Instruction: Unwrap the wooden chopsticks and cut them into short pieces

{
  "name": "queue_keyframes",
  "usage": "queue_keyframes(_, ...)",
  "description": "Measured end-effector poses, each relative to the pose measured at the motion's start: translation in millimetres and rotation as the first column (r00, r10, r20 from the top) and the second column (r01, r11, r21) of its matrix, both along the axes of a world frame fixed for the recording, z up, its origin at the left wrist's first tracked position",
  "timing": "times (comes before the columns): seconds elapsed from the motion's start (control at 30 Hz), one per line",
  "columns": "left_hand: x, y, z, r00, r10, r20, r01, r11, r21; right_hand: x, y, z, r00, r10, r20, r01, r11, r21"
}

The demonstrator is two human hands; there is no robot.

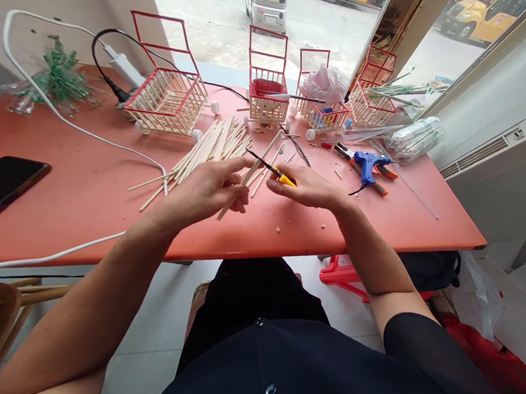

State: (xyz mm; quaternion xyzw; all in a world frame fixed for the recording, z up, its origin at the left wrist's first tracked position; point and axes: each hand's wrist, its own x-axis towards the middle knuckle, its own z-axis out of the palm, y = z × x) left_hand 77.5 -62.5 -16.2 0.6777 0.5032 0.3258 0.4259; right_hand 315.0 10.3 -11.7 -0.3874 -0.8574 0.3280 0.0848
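Note:
My left hand (209, 187) is closed around a few thin wooden sticks (227, 209), which slant up and away over the table. In my right hand (311, 187) is a utility knife (286, 179) with a yellow handle and a narrow dark blade. The blade points left and crosses the sticks just beyond my left fingers; whether it touches them I cannot tell. A pile of similar sticks (219, 139) lies beyond my left hand. Some loose sticks (267, 170) and small offcuts are scattered between and behind the hands.
Several small stick-built shopping carts, such as a red-rimmed cart (165, 103), line the back. To the right lie a blue glue gun (369, 165) and orange-handled pliers (384, 171). A phone (6, 188), white cable (83, 125) and green bundle (57, 77) are left. The red table's (151, 243) edge is near my body.

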Motion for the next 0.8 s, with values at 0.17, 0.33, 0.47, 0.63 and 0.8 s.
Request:
queue_keyframes(0.17, -4, -3, -4.8, 0.997, 0.081, -0.021, -0.080, 0.997, 0.020, -3, 3, -11.5, 0.995, 0.019, -0.097, -0.012, 0.997, 0.071)
queue_keyframes(0.33, -8, -3, -5.1, 0.996, 0.085, -0.017, -0.085, 0.996, 0.019, -6, 0, -16.1, 0.979, 0.030, -0.200, -0.018, 0.998, 0.065)
queue_keyframes(0.47, -9, -4, -4.0, 0.997, 0.074, -0.008, -0.074, 0.997, 0.011, -10, -2, -21.1, 0.973, 0.008, -0.229, 0.015, 0.995, 0.095)
queue_keyframes(0.63, -11, -5, -6.9, 0.997, 0.072, -0.001, -0.072, 0.997, 0.001, -16, -5, -28.5, 0.976, -0.034, -0.214, 0.064, 0.989, 0.136)
queue_keyframes(0.8, -14, -8, -11.0, 0.998, 0.069, 0.015, -0.068, 0.997, -0.031, -21, -12, -29.9, 0.982, -0.061, -0.176, 0.087, 0.985, 0.148)
